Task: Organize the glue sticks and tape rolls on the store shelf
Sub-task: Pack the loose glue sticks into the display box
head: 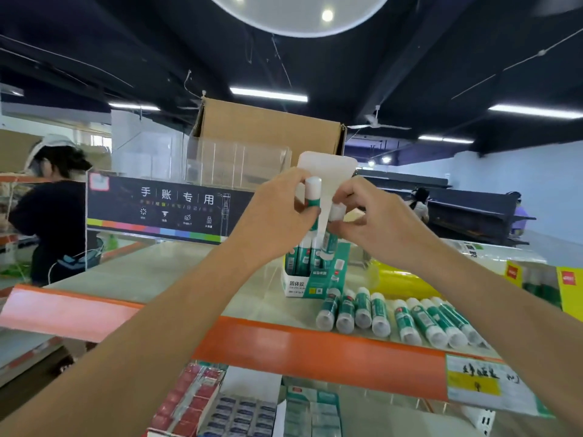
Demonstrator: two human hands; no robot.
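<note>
Head view: both hands raised over the top shelf (164, 272). Left hand (277, 209) has fingers closed around an upright glue stick (312, 193), white cap on top. Right hand (375, 222) pinches a second glue stick (335, 213) just beside it, fingers curled in. Both sticks sit above the green-white display box (315, 279), which stands on the shelf with more sticks upright inside. A row of loose glue sticks (394, 316) lies on the shelf by the orange edge strip (315, 348), right of the box. Cardboard box (268, 127) stands behind.
</note>
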